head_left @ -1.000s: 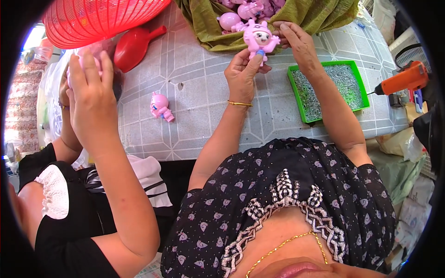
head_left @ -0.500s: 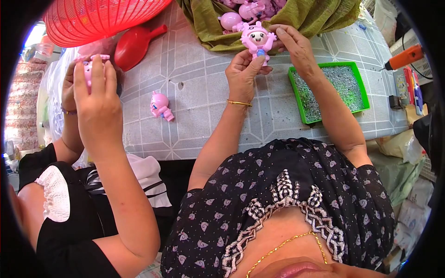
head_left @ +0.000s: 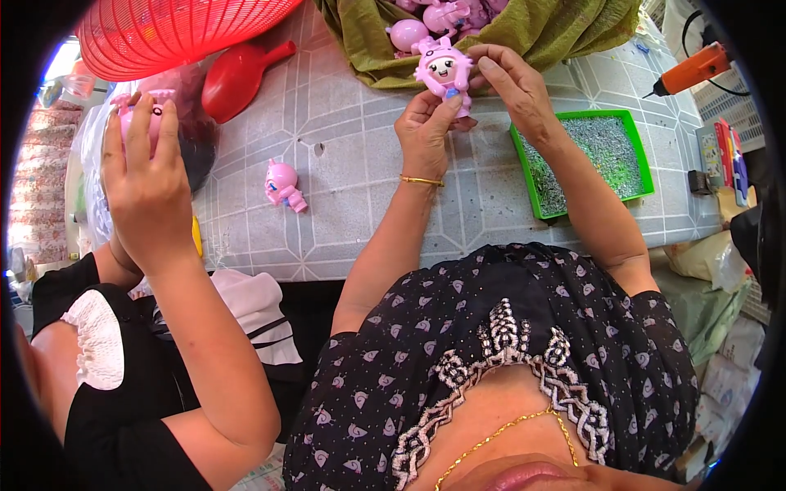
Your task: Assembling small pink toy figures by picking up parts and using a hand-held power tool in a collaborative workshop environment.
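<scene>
My left hand (head_left: 424, 131) grips a pink toy figure (head_left: 444, 72) by its lower body, thumb on the front. The figure stands nearly upright, its smiling white face toward me and its arms raised. My right hand (head_left: 517, 92) is at the figure's right side, fingers bent but apart. Its fingertips are close against the raised arm; whether they touch it I cannot tell. A second pink toy figure (head_left: 284, 185) lies on the patterned grey tablecloth (head_left: 352, 192) to the left. Behind my hands, an olive cloth sack (head_left: 360, 61) holds several pink figures.
At my left, another person's hand (head_left: 151, 184) holds a pink figure (head_left: 139, 123). A red basket (head_left: 155, 37) and red scoop (head_left: 237, 82) lie at the back left. A green tray (head_left: 643, 168) of small metal pieces is by my right forearm. An orange power screwdriver (head_left: 692, 69) hangs far right.
The figure in my left hand has shifted slightly left and turned a little; my right hand has moved slightly left. The other person's hands moved left with their figure. The power screwdriver swung up and left.
</scene>
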A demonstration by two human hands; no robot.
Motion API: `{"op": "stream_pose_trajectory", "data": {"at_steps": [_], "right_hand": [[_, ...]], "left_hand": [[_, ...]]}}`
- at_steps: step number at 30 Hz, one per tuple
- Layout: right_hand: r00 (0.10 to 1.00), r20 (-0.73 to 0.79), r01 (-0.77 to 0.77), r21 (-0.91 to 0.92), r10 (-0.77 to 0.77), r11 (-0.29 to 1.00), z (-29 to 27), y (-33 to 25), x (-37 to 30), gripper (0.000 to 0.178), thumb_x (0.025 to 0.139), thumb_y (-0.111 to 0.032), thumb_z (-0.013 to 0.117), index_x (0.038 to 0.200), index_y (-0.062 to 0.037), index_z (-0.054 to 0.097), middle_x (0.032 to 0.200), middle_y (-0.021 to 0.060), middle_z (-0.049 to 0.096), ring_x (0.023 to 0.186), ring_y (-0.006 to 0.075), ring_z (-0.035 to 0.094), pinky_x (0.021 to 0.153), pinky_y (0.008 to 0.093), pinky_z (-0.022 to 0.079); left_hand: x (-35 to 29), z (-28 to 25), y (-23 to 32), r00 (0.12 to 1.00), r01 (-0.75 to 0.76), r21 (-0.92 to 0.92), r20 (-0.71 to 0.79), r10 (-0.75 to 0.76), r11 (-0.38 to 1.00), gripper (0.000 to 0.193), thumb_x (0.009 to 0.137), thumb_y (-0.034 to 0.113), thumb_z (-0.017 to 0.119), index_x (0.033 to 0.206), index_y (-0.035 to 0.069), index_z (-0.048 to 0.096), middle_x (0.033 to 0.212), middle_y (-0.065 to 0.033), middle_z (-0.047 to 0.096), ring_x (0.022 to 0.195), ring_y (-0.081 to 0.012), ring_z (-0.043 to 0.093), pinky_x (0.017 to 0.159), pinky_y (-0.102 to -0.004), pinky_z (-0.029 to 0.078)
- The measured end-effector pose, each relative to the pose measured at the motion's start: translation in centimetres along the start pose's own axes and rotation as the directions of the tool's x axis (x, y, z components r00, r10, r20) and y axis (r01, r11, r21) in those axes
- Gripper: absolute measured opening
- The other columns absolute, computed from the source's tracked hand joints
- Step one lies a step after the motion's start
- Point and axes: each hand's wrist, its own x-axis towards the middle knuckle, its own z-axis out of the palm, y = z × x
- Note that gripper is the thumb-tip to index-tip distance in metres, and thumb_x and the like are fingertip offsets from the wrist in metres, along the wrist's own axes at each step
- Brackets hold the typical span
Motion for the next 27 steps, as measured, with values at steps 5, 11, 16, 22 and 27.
{"op": "stream_pose_trajectory", "data": {"at_steps": [5, 11, 16, 22, 27], "right_hand": [[0.994, -0.096, 0.059, 0.019, -0.057, 0.998, -0.7, 0.2, 0.5, 0.036, 0.102, -0.025, 0.055, 0.128, -0.0004, 0.055, 0.109, 0.005, 0.065, 0.091, 0.01, 0.06, 0.088, 0.0241, 0.046], [0.991, -0.11, 0.077, 0.019, -0.074, 0.997, -1.0, 0.5, 0.6, 0.037, 0.103, -0.026, 0.053, 0.129, 0.0001, 0.055, 0.108, 0.007, 0.065, 0.091, 0.0111, 0.061, 0.087, 0.025, 0.047], [0.991, -0.107, 0.076, 0.006, -0.075, 0.997, -0.9, 0.5, 0.6, 0.037, 0.103, -0.026, 0.051, 0.129, 0.0005, 0.055, 0.108, 0.0077, 0.065, 0.091, 0.0116, 0.061, 0.087, 0.0255, 0.047], [0.991, -0.108, 0.083, -0.002, -0.083, 0.997, -1.2, 0.5, 0.8, 0.037, 0.104, -0.026, 0.051, 0.128, 0.0009, 0.055, 0.108, 0.0079, 0.066, 0.091, 0.012, 0.06, 0.087, 0.0252, 0.047], [0.991, -0.102, 0.084, 0.004, -0.083, 0.996, -1.0, 0.2, 0.6, 0.037, 0.104, -0.026, 0.051, 0.129, 0.0011, 0.055, 0.108, 0.0073, 0.065, 0.092, 0.0117, 0.06, 0.087, 0.0248, 0.047]], "left_hand": [[-0.1, -0.2, 0.1, 0.999, -0.025, 0.048, -0.037, 0.027, 0.999, 0.022, 0.087, 0.007, 0.072, 0.105, -0.003, 0.066, 0.089, -0.0091, 0.07, 0.069, -0.0144, 0.067, 0.059, -0.0304, 0.059], [-0.2, -0.2, 0.3, 0.998, -0.021, 0.056, -0.05, 0.024, 0.998, 0.024, 0.086, 0.008, 0.073, 0.106, -0.004, 0.066, 0.09, -0.0089, 0.07, 0.072, -0.0139, 0.066, 0.059, -0.0301, 0.059], [-0.1, -0.4, 0.4, 0.999, -0.017, 0.053, -0.038, 0.019, 0.998, 0.026, 0.086, 0.008, 0.073, 0.108, -0.004, 0.065, 0.091, -0.009, 0.07, 0.075, -0.0142, 0.067, 0.061, -0.0308, 0.06], [-0.1, 0.2, 0.2, 0.996, -0.089, 0.053, 0.034, 0.087, 0.995, 0.031, 0.085, 0.003, 0.074, 0.112, -0.003, 0.061, 0.098, -0.0108, 0.07, 0.083, -0.0167, 0.069, 0.068, -0.0329, 0.062], [0.0, 0.2, 0.0, 0.993, -0.089, 0.046, 0.087, 0.085, 0.995, 0.032, 0.085, 0.001, 0.074, 0.113, -0.003, 0.06, 0.101, -0.0118, 0.07, 0.089, -0.0182, 0.069, 0.071, -0.0338, 0.062]]}}
